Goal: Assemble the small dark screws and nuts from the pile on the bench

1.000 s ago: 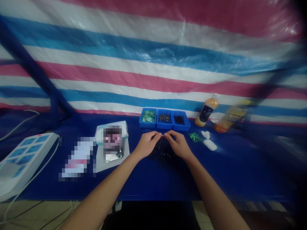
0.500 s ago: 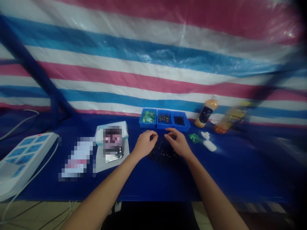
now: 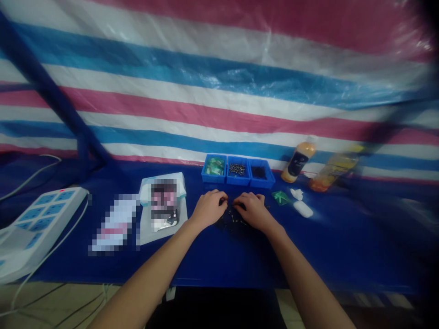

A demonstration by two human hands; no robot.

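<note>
My left hand (image 3: 210,209) is at the middle of the blue table, its thumb and fingers curled into a pinch. Whatever lies in that pinch is too small to make out. Facing it, with a narrow gap between, my right hand (image 3: 253,210) has its fingers bent and closed toward the thumb; what they hold is hidden. Loose small screws (image 3: 236,219), dark with some brassy shine, are scattered on the table between and below both hands. Just behind stand three blue bins: one with green packets (image 3: 215,166), one with shiny metal pieces (image 3: 237,169), one with black small parts (image 3: 259,172).
To the right are a green wrapper (image 3: 280,197), a white case (image 3: 303,209) and two drink bottles, the nearer an orange one (image 3: 298,160). On the left lie a wipes pack (image 3: 146,192), a blurred-out flat item (image 3: 115,224) and a white power strip (image 3: 44,228) with cables.
My right hand has turned over more and its fingers have come down closer to the screws. My left hand stays pinched, slightly shifted. The whole view has moved a little.
</note>
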